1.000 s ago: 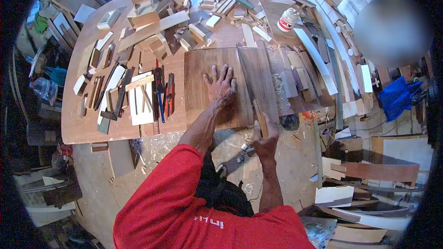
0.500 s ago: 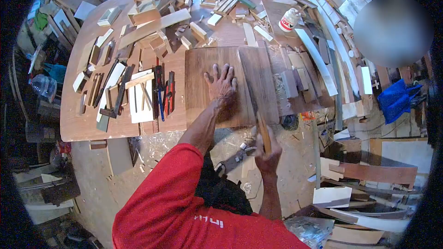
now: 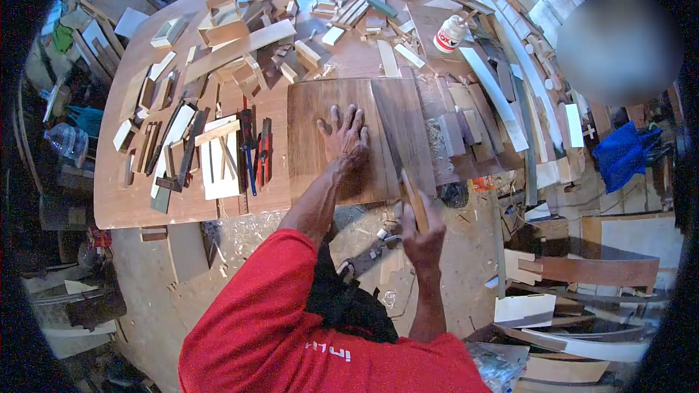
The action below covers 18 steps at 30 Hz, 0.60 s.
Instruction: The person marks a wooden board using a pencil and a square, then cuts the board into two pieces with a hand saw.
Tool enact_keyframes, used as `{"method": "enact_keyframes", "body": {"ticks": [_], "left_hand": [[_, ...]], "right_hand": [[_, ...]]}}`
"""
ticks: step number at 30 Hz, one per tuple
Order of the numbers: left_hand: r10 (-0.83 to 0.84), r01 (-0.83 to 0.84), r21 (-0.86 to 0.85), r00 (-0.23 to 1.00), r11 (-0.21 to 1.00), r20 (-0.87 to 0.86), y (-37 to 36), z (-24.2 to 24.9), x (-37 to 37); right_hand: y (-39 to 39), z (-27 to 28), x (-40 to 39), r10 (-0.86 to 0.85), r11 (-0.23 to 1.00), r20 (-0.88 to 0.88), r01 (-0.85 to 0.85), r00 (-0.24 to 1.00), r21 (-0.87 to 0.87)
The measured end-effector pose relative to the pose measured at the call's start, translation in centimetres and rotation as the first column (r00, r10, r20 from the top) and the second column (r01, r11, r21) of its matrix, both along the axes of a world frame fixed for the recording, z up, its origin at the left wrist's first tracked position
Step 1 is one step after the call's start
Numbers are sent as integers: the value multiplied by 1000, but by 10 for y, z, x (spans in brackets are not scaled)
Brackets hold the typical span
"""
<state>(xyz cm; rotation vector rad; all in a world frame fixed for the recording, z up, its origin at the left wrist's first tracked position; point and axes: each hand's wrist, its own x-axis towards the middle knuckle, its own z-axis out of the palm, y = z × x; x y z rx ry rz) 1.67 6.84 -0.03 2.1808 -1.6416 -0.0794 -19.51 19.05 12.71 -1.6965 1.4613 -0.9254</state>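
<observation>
A brown wood-grained board (image 3: pixel 309 145) lies at the table's front edge. Pressed flat on it, fingers spread, is my left hand (image 3: pixel 344 135). My right hand (image 3: pixel 424 236) is closed around the straight wooden handle of a hand saw (image 3: pixel 413 200), just off the board's near edge. The saw's narrow dark blade points away from me, seen almost edge-on, along a long dark line in the board. To the right of that line runs a narrower brown strip (image 3: pixel 404 113). How deep the blade sits cannot be made out.
Clamps with red and black parts (image 3: pixel 264 151) and a try square (image 3: pixel 171 178) lie left of the board. A white glue bottle (image 3: pixel 450 34) stands at the back right. Wood offcuts (image 3: pixel 309 53) cover the table's far side. Shavings litter the floor (image 3: pixel 240 247).
My right hand and the saw have slid slightly forward, away from me, relative to the board. My left hand stays on the board. The whole view has shifted a little.
</observation>
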Motion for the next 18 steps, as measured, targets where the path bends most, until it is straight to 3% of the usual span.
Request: {"method": "enact_keyframes", "body": {"ticks": [2,3,6,7,8,10,14,15,16,18], "left_hand": [[7,-6,-15,1000,1000,5,-3,-2,0],[1,-1,-26,1000,1000,23,1,-4,0],[4,-5,6,1000,1000,24,-1,-3,0],[4,-4,6,1000,1000,27,1,-2,1],[-2,2,20,1000,1000,21,2,-1,1],[-2,2,36,1000,999,7,0,0,1],[-4,3,51,1000,999,22,-1,-1,0],[-3,2,55,1000,999,9,0,1,0],[-4,3,53,1000,999,15,1,4,1],[4,-4,57,1000,998,3,2,6,-1]], "right_hand": [[21,24,-6,2,990,-56,-10,998,-139],[16,24,-2,-2,998,-26,0,1000,-65],[-23,5,14,10,993,-84,-20,996,-119],[-20,12,13,15,1000,-65,-16,998,-11],[-14,14,9,16,1000,-63,-16,998,-11],[12,13,-8,42,962,-50,-54,998,-268],[2,10,2,0,996,-92,-8,996,-84],[-9,19,10,-15,995,-120,26,993,94],[-7,19,9,-16,995,-113,26,993,92],[6,15,-5,27,997,-82,-32,996,-71]]}}
